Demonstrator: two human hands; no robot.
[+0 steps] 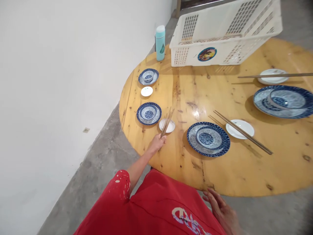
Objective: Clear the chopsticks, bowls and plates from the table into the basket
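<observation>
My left hand [157, 143] is closed around the lower ends of a pair of chopsticks [167, 122], which slant over a small white dish [172, 126]. Just beyond that hand sits a blue-patterned plate [158, 114] with a bowl [148, 114] on it. My right hand [221, 209] hangs by the near table edge, fingers stretched out, holding nothing. Between the hands, farther in, another blue plate [226, 147] carries a bowl [206, 137]. To its right, chopsticks [259, 144] rest across a white dish [236, 134].
The round wooden table [200, 98] bears a white plastic basket [181, 60] at the back, beside a light-blue bottle [160, 44]. At far left stand another plate [156, 77] and a white dish [146, 91]. A larger plate and bowl [288, 98] sit at right. A white wall [61, 81] borders the left.
</observation>
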